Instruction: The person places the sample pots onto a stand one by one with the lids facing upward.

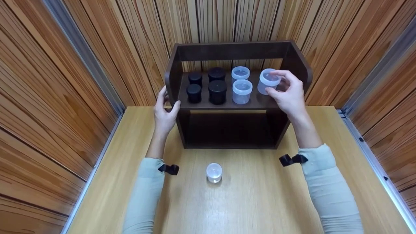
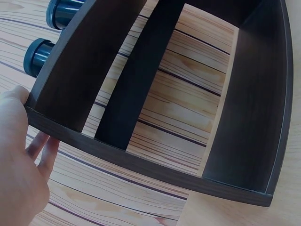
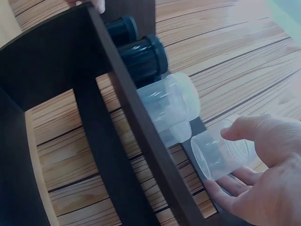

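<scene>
My right hand (image 1: pixel 289 94) pinches a clear plastic jar with a lid (image 1: pixel 268 83) between thumb and fingers at the right end of the upper shelf. Whether the jar's base touches the board is unclear. On the left, my left hand (image 1: pixel 165 112) grips the side panel of the dark brown shelf unit (image 1: pixel 224 105), thumb at the front edge and fingers outside. Two more clear jars, one in front (image 1: pixel 242 92) and one behind (image 1: pixel 240 73), stand left of the held one. Further left are two larger black jars (image 1: pixel 217 92) and two smaller black jars (image 1: pixel 194 93).
A small clear container (image 1: pixel 214 172) stands on the wooden table (image 1: pixel 253 195) in front of the unit. Below the upper board is an open lower compartment (image 1: pixel 227 130). Wood-patterned walls (image 1: pixel 214 22) enclose the back and both sides.
</scene>
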A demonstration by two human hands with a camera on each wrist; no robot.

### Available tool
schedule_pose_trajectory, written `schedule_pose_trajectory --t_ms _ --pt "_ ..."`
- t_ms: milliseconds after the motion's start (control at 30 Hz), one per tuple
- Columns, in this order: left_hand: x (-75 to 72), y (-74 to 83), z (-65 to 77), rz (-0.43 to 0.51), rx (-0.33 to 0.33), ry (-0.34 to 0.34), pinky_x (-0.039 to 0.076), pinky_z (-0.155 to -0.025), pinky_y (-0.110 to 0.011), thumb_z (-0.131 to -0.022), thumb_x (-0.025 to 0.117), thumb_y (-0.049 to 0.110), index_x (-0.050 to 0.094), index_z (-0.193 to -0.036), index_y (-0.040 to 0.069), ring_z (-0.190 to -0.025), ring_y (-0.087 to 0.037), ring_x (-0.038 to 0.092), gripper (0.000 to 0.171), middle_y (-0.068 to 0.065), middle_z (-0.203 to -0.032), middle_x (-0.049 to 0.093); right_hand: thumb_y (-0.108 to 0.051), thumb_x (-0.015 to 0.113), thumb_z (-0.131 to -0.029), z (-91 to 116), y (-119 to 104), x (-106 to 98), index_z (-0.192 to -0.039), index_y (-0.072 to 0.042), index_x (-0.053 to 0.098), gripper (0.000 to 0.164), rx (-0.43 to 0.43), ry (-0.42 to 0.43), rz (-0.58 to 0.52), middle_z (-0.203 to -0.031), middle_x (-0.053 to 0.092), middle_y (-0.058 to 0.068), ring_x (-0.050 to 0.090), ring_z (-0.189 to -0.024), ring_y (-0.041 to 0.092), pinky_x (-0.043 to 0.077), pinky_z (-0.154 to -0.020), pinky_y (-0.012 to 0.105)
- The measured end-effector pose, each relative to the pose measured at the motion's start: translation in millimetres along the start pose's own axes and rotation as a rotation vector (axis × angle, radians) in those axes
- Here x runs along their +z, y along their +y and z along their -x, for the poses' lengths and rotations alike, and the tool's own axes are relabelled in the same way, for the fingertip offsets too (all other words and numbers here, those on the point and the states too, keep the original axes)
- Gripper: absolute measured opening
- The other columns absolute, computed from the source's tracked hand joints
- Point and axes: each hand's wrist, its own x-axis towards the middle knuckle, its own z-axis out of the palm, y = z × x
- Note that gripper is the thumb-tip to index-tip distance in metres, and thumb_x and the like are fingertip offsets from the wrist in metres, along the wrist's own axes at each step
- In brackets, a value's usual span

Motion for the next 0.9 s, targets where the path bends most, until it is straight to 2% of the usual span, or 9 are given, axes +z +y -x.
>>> schedule_pose_trajectory --t_ms 100,200,333,467,567,667,767,900 --pt "0.7 0.3 0.2 0.015 -0.001 0.005 0.054 -0.114 -0.034 -0.100 0.073 0.001 0.052 -0.162 -0.004 -0.134 -0.047 0.067 0.066 -0.027 -0.157 0.064 0.007 0.078 -0.097 -6.5 3.7 1.9 -0.146 0.001 0.067 0.050 0.029 0.008 0.021 -0.133 0.068 -0.005 0.067 -0.119 0.013 0.057 -0.098 0.020" --pt "1.0 0.9 0.7 0.029 -0.008 0.005 0.057 -0.101 -0.022 -0.099 0.073 0.001 0.052 -0.162 -0.004 -0.133 -0.047 0.067 0.066 -0.026 -0.157 0.065 0.005 0.077 -0.099 -12.1 8.5 2.8 -0.147 -0.002 0.067 0.050 0.059 0.019 0.048 -0.139 0.067 0.000 0.065 -0.122 0.015 0.055 -0.099 0.022" --pt "1.2 1.6 0.8 0.038 -0.015 0.008 0.058 -0.090 -0.017 -0.099 0.073 0.000 0.053 -0.162 -0.002 -0.133 -0.047 0.067 0.066 -0.025 -0.157 0.065 0.003 0.076 -0.101 -20.1 14.8 5.0 -0.148 -0.004 0.067 0.049 0.096 0.028 0.074 -0.145 0.065 0.006 0.064 -0.125 0.018 0.055 -0.099 0.022" --pt "1.2 1.4 0.8 0.037 -0.013 0.013 0.057 -0.097 -0.019 -0.100 0.073 0.001 0.053 -0.162 -0.002 -0.133 -0.045 0.068 0.065 -0.024 -0.157 0.065 0.000 0.076 -0.102 -28.0 20.4 7.7 -0.148 -0.009 0.067 0.048 0.128 0.030 0.093 -0.148 0.064 0.008 0.064 -0.129 0.021 0.056 -0.097 0.022" --pt "1.1 0.8 1.5 0.023 -0.008 0.014 0.055 -0.108 -0.025 -0.099 0.074 0.001 0.053 -0.162 -0.002 -0.134 -0.044 0.068 0.066 -0.024 -0.157 0.065 -0.001 0.076 -0.103 -32.3 22.9 9.2 -0.147 -0.012 0.069 0.046 0.147 0.040 0.105 -0.149 0.064 0.008 0.065 -0.130 0.024 0.056 -0.093 0.021" --pt "0.8 0.1 1.4 0.017 -0.001 0.018 0.055 -0.109 -0.028 -0.099 0.074 0.000 0.053 -0.161 -0.003 -0.134 -0.044 0.069 0.066 -0.025 -0.157 0.065 0.000 0.075 -0.103 -35.0 23.4 10.6 -0.145 -0.013 0.069 0.045 0.154 0.046 0.111 -0.149 0.064 0.009 0.065 -0.133 0.026 0.056 -0.093 0.021" --pt "0.8 -0.2 0.6 0.021 0.007 0.018 0.054 -0.107 -0.023 -0.099 0.074 0.000 0.053 -0.161 -0.004 -0.134 -0.045 0.068 0.065 -0.025 -0.156 0.065 0.002 0.075 -0.103 -37.3 24.2 11.6 -0.145 -0.012 0.069 0.045 0.158 0.041 0.119 -0.150 0.063 0.011 0.064 -0.136 0.028 0.059 -0.103 0.027" --pt "-0.1 -0.2 1.5 0.017 -0.003 0.013 0.057 -0.099 -0.021 -0.100 0.074 0.001 0.053 -0.161 -0.002 -0.134 -0.044 0.068 0.065 -0.024 -0.156 0.066 0.003 0.074 -0.103 -38.5 26.1 12.1 -0.146 -0.011 0.069 0.046 0.175 0.035 0.112 -0.152 0.061 0.013 0.063 -0.140 0.031 0.058 -0.120 0.043"
